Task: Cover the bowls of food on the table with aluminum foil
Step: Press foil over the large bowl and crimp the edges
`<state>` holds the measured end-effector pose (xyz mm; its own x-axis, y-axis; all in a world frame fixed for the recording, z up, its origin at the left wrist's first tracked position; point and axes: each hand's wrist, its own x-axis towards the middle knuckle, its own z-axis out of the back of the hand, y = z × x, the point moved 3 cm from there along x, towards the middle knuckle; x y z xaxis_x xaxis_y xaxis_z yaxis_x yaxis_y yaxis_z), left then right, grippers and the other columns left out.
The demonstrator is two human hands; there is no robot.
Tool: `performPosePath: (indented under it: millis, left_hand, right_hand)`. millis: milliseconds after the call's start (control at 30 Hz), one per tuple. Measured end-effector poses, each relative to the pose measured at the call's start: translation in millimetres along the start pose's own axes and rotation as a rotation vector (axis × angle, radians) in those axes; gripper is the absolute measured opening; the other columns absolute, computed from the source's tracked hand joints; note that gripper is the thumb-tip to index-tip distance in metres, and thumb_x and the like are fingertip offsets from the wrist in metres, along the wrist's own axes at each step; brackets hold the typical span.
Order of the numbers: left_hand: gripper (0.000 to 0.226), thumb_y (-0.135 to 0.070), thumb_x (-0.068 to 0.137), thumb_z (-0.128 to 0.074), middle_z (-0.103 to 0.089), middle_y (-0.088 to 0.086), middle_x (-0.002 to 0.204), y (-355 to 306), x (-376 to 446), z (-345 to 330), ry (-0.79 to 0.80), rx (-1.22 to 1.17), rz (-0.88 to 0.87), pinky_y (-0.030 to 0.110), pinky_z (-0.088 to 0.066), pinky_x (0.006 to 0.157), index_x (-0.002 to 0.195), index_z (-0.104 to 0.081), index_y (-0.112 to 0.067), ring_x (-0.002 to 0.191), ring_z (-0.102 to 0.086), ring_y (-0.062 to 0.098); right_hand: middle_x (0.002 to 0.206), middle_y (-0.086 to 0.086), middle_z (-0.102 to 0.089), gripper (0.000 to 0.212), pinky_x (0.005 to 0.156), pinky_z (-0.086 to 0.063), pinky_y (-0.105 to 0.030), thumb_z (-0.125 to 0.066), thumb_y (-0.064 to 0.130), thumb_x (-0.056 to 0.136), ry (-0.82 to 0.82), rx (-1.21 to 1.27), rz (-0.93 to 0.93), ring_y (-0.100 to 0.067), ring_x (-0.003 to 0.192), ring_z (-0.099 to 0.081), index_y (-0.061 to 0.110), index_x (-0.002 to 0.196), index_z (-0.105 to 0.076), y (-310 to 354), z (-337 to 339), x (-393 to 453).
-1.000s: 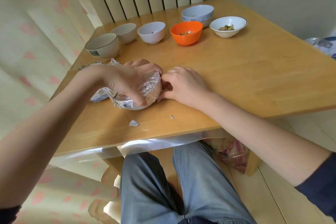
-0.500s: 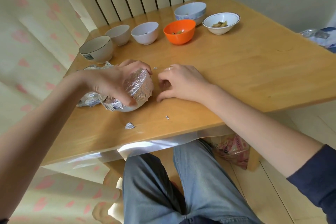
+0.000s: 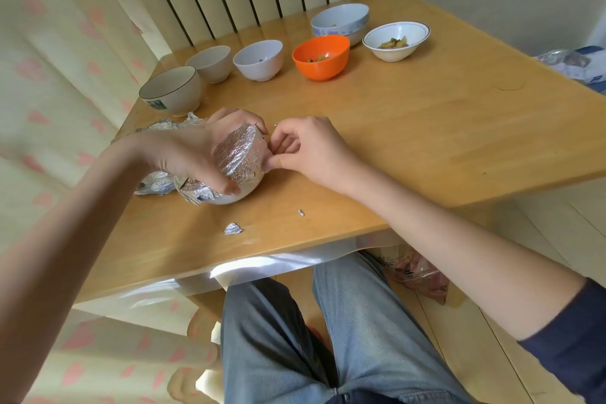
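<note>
Head view looks down at a light wooden table [image 3: 410,128] with a person sitting at it, blue jeans [image 3: 328,338] visible underneath. Near the front left edge sits a small white bowl covered in crinkly aluminum foil [image 3: 237,157], tipped over toward the right so the foil top faces sideways. The left hand [image 3: 196,154] wraps over it, thumb down on the near side and fingers curled over the far rim, so that grip is closed round the bowl. The right hand [image 3: 311,151] is just beside it, thumb and fingertips pinching at the foil edge on the bowl's right side.

Behind the left hand there's a crumpled sheet of loose foil [image 3: 164,154] lying on the table. Two tiny foil scraps sit near the front edge, a bigger one [image 3: 233,228] and a little one [image 3: 301,212].

Along the back, all uncovered: a cream bowl with a dark rim [image 3: 172,90], a plain beige bowl [image 3: 210,63], a white bowl [image 3: 259,59], an orange plastic bowl [image 3: 321,57] with some food in it, a blue-patterned bowl [image 3: 341,21], and a shallow white bowl with a thin rim line [image 3: 396,40] holding chopped food.
</note>
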<state>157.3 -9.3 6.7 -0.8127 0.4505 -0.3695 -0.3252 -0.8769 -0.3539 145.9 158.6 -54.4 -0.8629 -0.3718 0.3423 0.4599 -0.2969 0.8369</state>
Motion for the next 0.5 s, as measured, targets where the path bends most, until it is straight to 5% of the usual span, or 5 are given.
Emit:
performPosePath:
  millis: [200, 333, 500]
  left_hand:
    - [0.087, -0.042, 0.041, -0.075, -0.037, -0.027, 0.119, 9, -5, 1, -0.011, -0.115, -0.033, 0.023, -0.037, 0.095, 0.114, -0.034, -0.063, 0.119, -0.041, -0.004]
    - [0.088, -0.040, 0.042, -0.076, -0.037, -0.021, 0.123, 13, -5, 1, -0.018, -0.142, -0.050, 0.030, -0.036, 0.104, 0.118, -0.036, -0.059, 0.125, -0.040, 0.004]
    - [0.087, -0.039, 0.042, -0.076, -0.039, -0.020, 0.123, 16, -4, 2, -0.021, -0.167, -0.063, 0.034, -0.036, 0.108, 0.118, -0.038, -0.057, 0.127, -0.040, 0.006]
  right_hand:
    - [0.063, 0.011, -0.058, 0.020, 0.063, -0.047, -0.017, -0.085, 0.006, 0.065, 0.025, 0.066, 0.048, 0.002, 0.056, -0.049, 0.008, 0.075, -0.067, -5, -1, 15]
    - [0.068, -0.007, -0.063, 0.021, 0.063, -0.055, -0.032, -0.082, -0.001, 0.067, 0.059, 0.139, 0.043, -0.014, 0.060, -0.055, 0.010, 0.073, -0.064, -5, 0, 22]
    - [0.065, -0.010, -0.062, 0.025, 0.059, -0.056, -0.033, -0.081, -0.004, 0.066, 0.070, 0.191, 0.054, -0.017, 0.058, -0.058, 0.014, 0.067, -0.063, -9, 0, 29]
